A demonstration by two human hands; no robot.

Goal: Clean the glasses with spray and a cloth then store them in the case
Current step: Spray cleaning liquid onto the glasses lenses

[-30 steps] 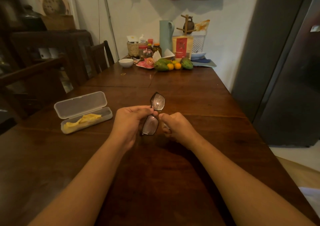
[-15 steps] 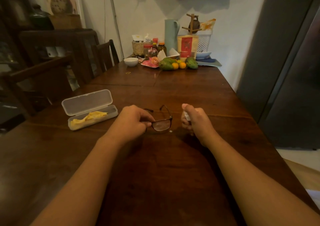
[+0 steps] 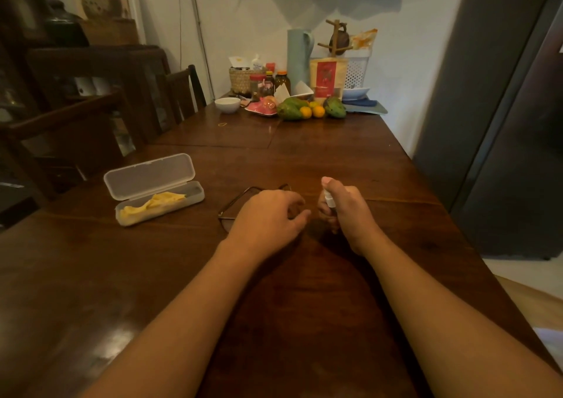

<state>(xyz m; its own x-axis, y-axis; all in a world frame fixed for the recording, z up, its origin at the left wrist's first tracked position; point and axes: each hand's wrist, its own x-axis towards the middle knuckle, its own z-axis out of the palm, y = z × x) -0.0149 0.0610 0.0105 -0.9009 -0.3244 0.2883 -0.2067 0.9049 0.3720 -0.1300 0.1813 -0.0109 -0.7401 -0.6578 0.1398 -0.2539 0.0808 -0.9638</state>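
Far left on the dark wooden table (image 3: 91, 275) I see the clear plastic case (image 3: 149, 175), lid open, with the crumpled yellow cloth (image 3: 155, 204) lying inside it. Near its right end, the dark thin-framed glasses (image 3: 227, 221) lie on the table, temples unfolded and pointing away from me. My left hand (image 3: 268, 218) sits over their right half with its fingers loosely curled. I cannot tell whether they pinch the frame or merely hover above it. Further right, my right hand (image 3: 350, 211) has its fingers wrapped round the small white spray bottle (image 3: 329, 199), one fingertip on its top.

I judge this to be the spraying step, with the cloth not yet taken up. The next move calls for wetting both lenses, then reaching left for the cloth. The right lens is hidden under my hand, most of the spray bottle is buried in my grip, and the dim light makes the thin frame hard to trace.
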